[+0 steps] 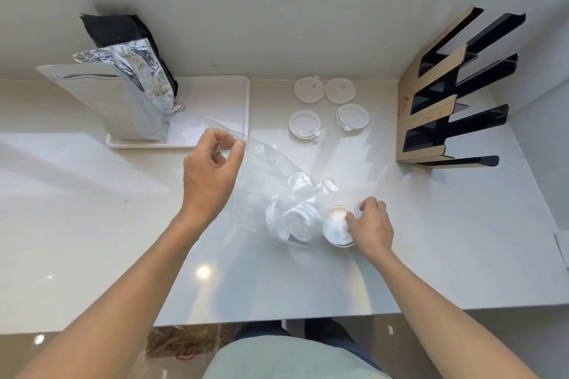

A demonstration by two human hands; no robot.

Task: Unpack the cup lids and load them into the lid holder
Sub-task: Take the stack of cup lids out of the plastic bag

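1. The left hand (212, 169) pinches the raised end of the clear plastic bag (264, 175) between thumb and fingertips, lifting it off the white counter (92, 224) so the bag slopes down toward the right.
2. The right hand (371, 226) curls its fingers round a white lid (334, 224) at the low end of the bag, just beside the bag's mouth; whether that lid is fully out of the film is hard to tell.
3. More lids (295, 221) sit bunched inside the bag, touching one another, just left of the gripped one.
4. Four loose lids (309, 88) lie flat on the counter farther back, between the white tray (215, 92) and the black lid holder (446, 95), which stands well apart to the right with its slots looking bare.
5. Judgement: unpacking is mid-way, loading not begun.
6. To do this step well, the left hand should keep the bag end high and taut so the remaining lids slide toward the opening, while the right draws lids out along the bag, not against the film.
7. Risk: thin film can snag a lid's rim, and a jerk could scatter the bunch.
8. Stacking the freed lids the same way up would likely ease loading.
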